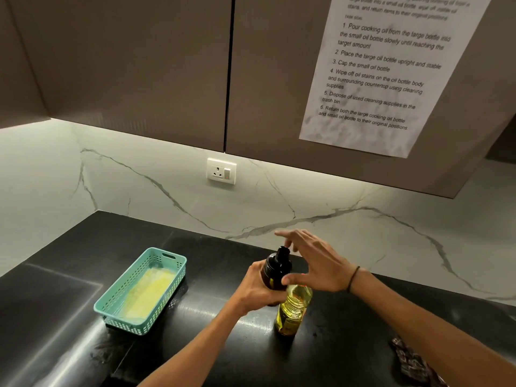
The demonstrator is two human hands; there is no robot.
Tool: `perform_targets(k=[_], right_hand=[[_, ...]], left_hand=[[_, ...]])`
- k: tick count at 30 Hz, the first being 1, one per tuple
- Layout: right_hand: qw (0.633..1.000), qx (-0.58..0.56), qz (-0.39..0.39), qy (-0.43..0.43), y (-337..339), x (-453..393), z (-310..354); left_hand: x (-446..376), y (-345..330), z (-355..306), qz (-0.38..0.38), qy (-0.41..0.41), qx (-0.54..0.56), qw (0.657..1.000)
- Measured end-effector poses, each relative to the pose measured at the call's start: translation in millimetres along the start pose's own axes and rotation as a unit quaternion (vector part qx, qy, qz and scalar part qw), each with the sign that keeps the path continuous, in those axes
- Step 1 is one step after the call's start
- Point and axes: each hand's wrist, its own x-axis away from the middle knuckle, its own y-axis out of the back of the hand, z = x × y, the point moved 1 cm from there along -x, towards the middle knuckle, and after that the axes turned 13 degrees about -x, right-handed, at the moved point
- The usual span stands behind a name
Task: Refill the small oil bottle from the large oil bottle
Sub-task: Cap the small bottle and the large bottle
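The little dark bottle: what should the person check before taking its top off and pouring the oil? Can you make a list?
1. Little dark bottle held firmly: ok, the left hand grips its body.
2. Top still on: ok, it sits on the bottle.
3. Right hand on the top: cannot tell, its fingers are spread beside it.
4. Big oil bottle upright: ok, it stands on the counter.
5. Big bottle's cap off: cannot tell, the right hand hides it.
6. Basket out of the way: ok, apart on the left.

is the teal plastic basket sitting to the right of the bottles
No, the teal perforated plastic basket sits left of the dark small oil bottle and clear yellow large oil bottle.
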Motion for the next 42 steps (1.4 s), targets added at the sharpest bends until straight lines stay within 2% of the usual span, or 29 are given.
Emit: perform_targets(k=[4, 9, 12, 17, 21, 26, 31, 36, 42], right_hand=[[0.998, -0.034, 0.027, 0.041, -22.0, -3.7, -9.5], [0.995, -0.054, -0.063, 0.049, -41.2, -6.8, -11.5], [0.990, -0.041, -0.133, 0.024, -55.1, -2.7, -10.6], [0.966, 0.054, -0.246, -0.063, -76.1, 0.7, 3.1], [0.944, 0.076, -0.291, -0.134, -89.9, 1.1, 12.3], [0.936, 0.068, -0.276, -0.208, -97.9, -1.5, 19.3], [0.930, 0.068, -0.286, -0.222, -97.3, -7.9, 22.7], [0.925, 0.081, -0.290, -0.233, -99.4, -14.4, 24.5], [0.923, 0.057, -0.285, -0.251, -110.9, -16.5, 26.0]], left_hand=[[-0.7, -1.5, -0.3, 0.025, -0.009, 0.000, 1.000], [-4.0, 1.5, -3.2, 0.035, -0.016, -0.009, 0.999], [-5.1, 1.1, -1.6, 0.019, -0.019, -0.012, 1.000], [-3.6, -7.2, 6.0, -0.045, -0.016, -0.013, 0.999], [-1.4, -15.7, 13.7, -0.097, -0.010, 0.012, 0.995], [0.1, -29.1, 18.4, -0.160, 0.007, 0.015, 0.987], [1.7, -36.4, 11.5, -0.201, 0.058, 0.108, 0.972], [-0.5, -38.6, 11.0, -0.239, 0.125, 0.207, 0.940], [4.8, -38.5, 20.3, -0.244, 0.140, 0.194, 0.940]])
